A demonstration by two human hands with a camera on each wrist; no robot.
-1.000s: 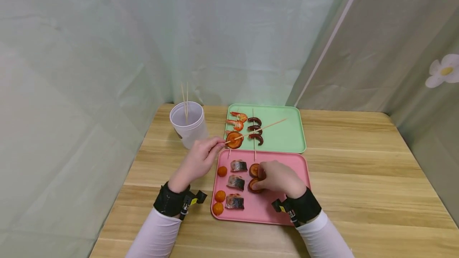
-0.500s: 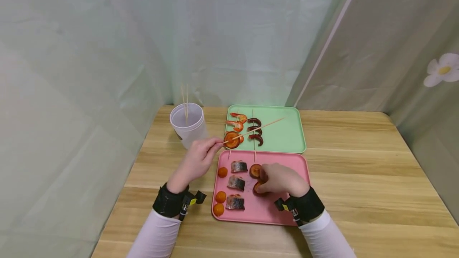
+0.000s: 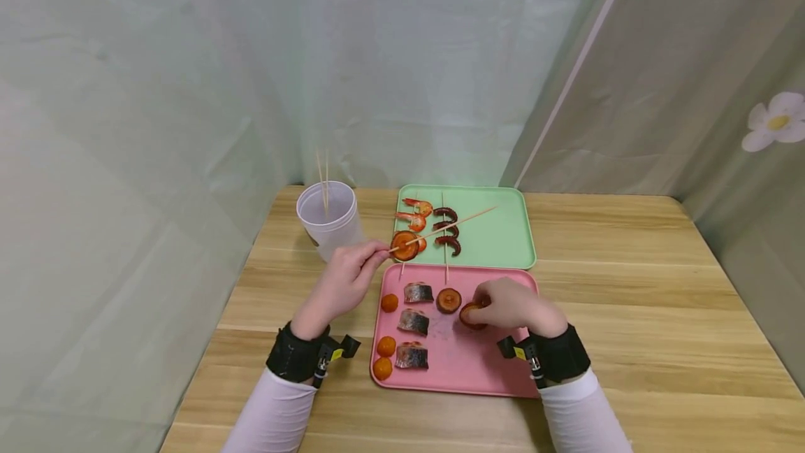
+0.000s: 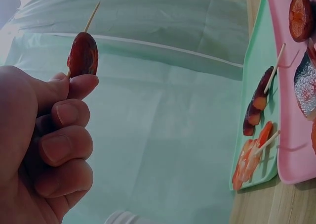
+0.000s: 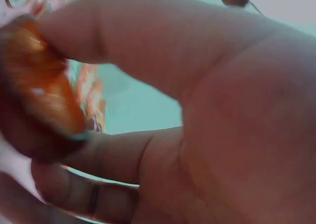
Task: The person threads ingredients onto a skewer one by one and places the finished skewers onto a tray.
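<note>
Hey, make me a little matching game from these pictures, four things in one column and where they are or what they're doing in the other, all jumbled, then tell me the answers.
1. Left hand
2. Right hand
3. Fish pieces
4. Bare sticks

A. Lined up on the pink tray
B. Pinches a mushroom that is on no stick
C. Standing in the pale bucket
D. Holds a skewer with a threaded mushroom

Pairs: 1-D, 2-B, 3-A, 4-C
</note>
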